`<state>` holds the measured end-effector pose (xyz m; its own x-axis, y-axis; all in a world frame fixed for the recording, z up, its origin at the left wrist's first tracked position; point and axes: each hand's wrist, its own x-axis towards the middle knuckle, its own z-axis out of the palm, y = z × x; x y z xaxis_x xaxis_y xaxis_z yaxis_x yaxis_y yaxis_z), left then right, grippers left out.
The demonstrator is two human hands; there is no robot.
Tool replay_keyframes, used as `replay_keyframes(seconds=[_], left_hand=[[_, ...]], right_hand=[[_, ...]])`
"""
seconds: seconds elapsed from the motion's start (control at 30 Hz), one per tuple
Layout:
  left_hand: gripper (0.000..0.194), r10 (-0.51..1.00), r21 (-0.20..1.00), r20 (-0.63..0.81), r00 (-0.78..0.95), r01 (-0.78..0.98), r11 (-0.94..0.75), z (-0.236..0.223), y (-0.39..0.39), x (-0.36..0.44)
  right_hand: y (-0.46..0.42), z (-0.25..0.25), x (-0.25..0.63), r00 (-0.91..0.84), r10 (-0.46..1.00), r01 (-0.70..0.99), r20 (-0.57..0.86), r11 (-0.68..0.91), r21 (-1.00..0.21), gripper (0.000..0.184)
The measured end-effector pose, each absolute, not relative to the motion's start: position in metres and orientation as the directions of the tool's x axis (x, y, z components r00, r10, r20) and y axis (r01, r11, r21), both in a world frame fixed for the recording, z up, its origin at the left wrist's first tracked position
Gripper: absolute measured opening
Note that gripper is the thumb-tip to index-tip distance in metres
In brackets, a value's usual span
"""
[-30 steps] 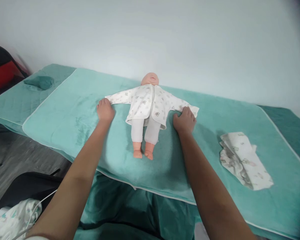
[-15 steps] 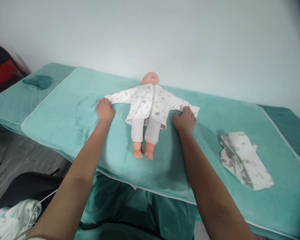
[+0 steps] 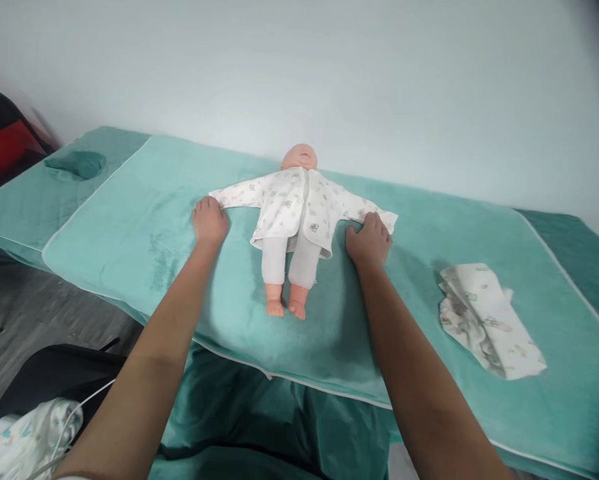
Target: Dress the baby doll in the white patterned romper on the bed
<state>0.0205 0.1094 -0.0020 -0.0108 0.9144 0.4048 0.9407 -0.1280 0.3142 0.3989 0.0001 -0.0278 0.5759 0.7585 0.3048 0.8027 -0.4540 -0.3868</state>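
A baby doll (image 3: pixel 299 159) lies on its back across the bed, its head toward the wall. It wears a white printed jacket (image 3: pixel 279 200), unfastened down the front, and white trousers (image 3: pixel 274 259); its bare feet point at me. My left hand (image 3: pixel 210 220) rests palm down on the bed, open, fingertips beside the end of the sleeve on the left. My right hand (image 3: pixel 369 240) lies open, thumb apart, with its fingers over the lower edge of the other sleeve. The doll's hands are hidden in the sleeves.
A folded white printed cloth (image 3: pixel 494 320) lies right of my right hand on the green bed (image 3: pixel 129 200). The bed has a face hole (image 3: pixel 76 164) at its left end and stands against a wall. At lower left, a black chair (image 3: pixel 64 367) holds another printed cloth (image 3: pixel 34 437) and a white cable.
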Motion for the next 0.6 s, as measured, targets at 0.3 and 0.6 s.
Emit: replay_keyframes(seconds=[0.3,0.6], left_hand=[[0.034,0.892,0.369,0.451,0.009,0.909,-0.195,0.002,0.101,0.022],[0.028,0.888,0.512,0.303,0.347,0.727,-0.459,0.003,0.027,0.043]], right_hand=[[0.001,-0.027,0.399,0.579,0.76,0.801,0.296,-0.461,-0.382,0.065],[0.0,-0.027,0.399,0.573,0.759,0.803,0.309,-0.445,-0.397,0.066]])
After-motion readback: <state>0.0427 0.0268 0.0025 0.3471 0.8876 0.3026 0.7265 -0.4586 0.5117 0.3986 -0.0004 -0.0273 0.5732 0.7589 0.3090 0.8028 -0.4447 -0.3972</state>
